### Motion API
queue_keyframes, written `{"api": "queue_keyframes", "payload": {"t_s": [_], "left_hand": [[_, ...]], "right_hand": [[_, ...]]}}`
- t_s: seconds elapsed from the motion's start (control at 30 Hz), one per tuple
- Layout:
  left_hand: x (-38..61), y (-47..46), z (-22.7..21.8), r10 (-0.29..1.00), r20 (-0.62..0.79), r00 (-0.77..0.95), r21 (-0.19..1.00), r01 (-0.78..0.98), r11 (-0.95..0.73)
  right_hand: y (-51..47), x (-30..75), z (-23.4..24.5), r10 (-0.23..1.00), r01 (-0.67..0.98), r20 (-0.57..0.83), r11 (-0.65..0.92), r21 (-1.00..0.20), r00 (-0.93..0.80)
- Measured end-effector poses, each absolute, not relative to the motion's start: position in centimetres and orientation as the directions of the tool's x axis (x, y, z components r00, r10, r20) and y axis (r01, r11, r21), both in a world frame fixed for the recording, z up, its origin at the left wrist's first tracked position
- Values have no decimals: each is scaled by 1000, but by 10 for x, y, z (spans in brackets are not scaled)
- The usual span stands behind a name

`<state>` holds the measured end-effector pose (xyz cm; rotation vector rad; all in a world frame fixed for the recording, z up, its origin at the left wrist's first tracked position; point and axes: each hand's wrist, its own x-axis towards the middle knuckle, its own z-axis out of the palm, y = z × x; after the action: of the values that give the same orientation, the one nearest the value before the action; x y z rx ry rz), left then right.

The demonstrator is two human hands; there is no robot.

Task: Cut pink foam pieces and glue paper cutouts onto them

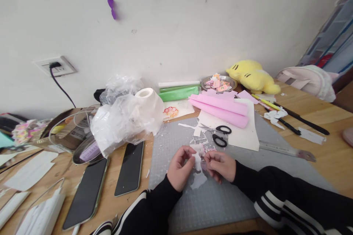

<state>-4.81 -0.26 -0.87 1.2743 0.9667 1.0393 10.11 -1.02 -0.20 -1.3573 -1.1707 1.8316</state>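
Observation:
My left hand (180, 167) is closed, its thumb and index finger pinching a small piece of white paper (196, 158). Close on the right, my right hand (221, 165) has its fingertips pressed together beside that paper; what is between them is too small to make out. Below the fingers, a pale paper cutout (199, 180) lies on the grey cutting mat (217, 205). Thin paper scraps (199, 139) are scattered just beyond my hands. Scissors (220, 136) with black handles rest past them, blades toward the left.
A metal ruler (288, 150) lies to the right, near pens and a yellow plush toy (253, 75). Pink paper (220, 110) and a metal dish (233, 80) of cutouts sit behind. At left are two phones (129, 169) (86, 192) and a plastic bag (116, 125).

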Motion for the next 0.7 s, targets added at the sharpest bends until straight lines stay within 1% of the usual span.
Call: {"api": "queue_keyframes", "payload": {"t_s": [0.1, 0.23, 0.3, 0.4, 0.53, 0.7], "left_hand": [[-48, -2, -7, 960, 17, 279, 997, -76, 4], [-48, -2, -5, 951, 81, 299, 995, -87, -57], [-48, -2, -5, 940, 90, 329, 994, -92, -63], [-48, -3, -5, 923, 47, 381, 991, -130, 3], [-44, -4, -5, 913, -7, 409, 967, -230, 111], [-42, -2, -4, 938, -9, 346, 966, -238, 97]], "right_hand": [[-11, 100, -1, 824, 77, -462, -464, -883, -328], [-12, 100, 0, 814, 100, -478, -473, -875, -331], [-13, 100, 0, 816, 99, -476, -471, -876, -328], [-12, 100, 0, 818, 110, -475, -467, -878, -325], [-12, 100, -2, 824, 105, -461, -453, -885, -330], [-13, 99, -1, 820, 93, -466, -464, -881, -333]]}}
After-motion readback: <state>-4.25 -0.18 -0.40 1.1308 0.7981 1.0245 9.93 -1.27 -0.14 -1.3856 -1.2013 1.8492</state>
